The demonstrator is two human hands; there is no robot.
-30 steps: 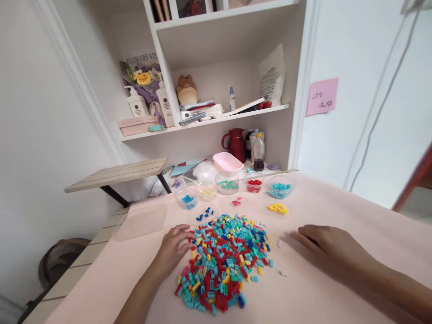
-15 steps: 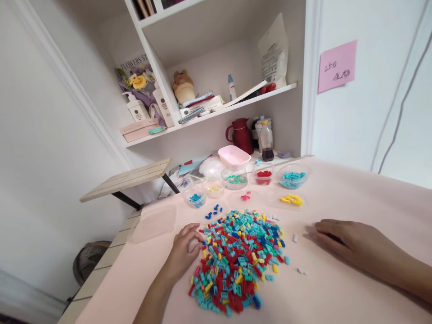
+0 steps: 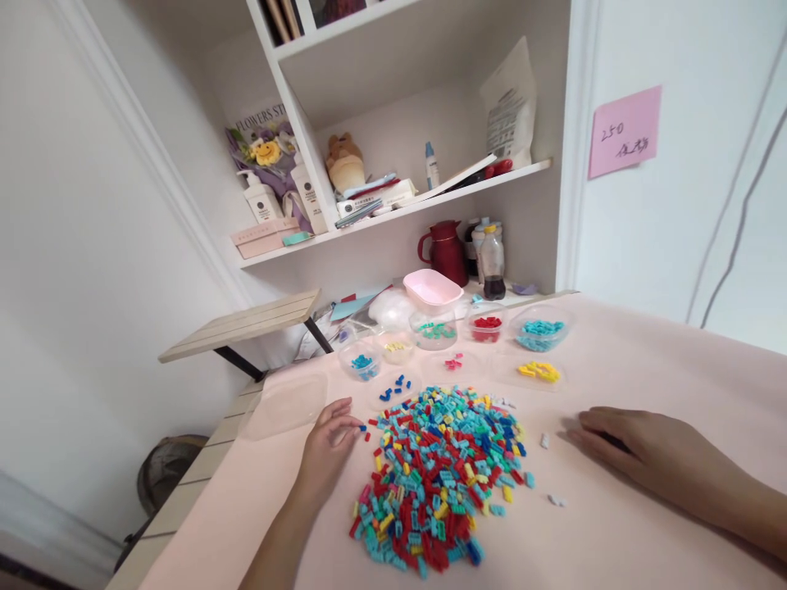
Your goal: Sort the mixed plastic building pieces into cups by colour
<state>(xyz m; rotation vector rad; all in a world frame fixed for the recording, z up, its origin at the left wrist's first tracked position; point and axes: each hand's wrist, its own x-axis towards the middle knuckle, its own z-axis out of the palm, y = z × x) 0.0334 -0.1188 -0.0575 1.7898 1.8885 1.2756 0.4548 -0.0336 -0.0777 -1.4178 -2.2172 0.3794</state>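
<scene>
A large heap of small toy building bricks in red, turquoise, yellow, blue and green covers the middle of the table. Just off the heap's left edge, my left hand has thumb and forefinger closed on a small blue brick. A red brick lies right by those fingertips. To the right of the heap, my right hand rests on the cloth, fingers loosely extended and holding nothing. Nearest to it are two loose pale grey bricks, one a white-grey brick left of the fingertips.
Behind the heap stand clear tubs of sorted bricks: turquoise, red, green and light blue. Shallow lids carry dark blue bricks, pink bricks and yellow bricks. A pink basin sits farther back.
My left hand has drawn slightly back from the heap, and a blue brick now shows at its fingertips. My right hand stays resting on the cloth. The view has shifted a little.
</scene>
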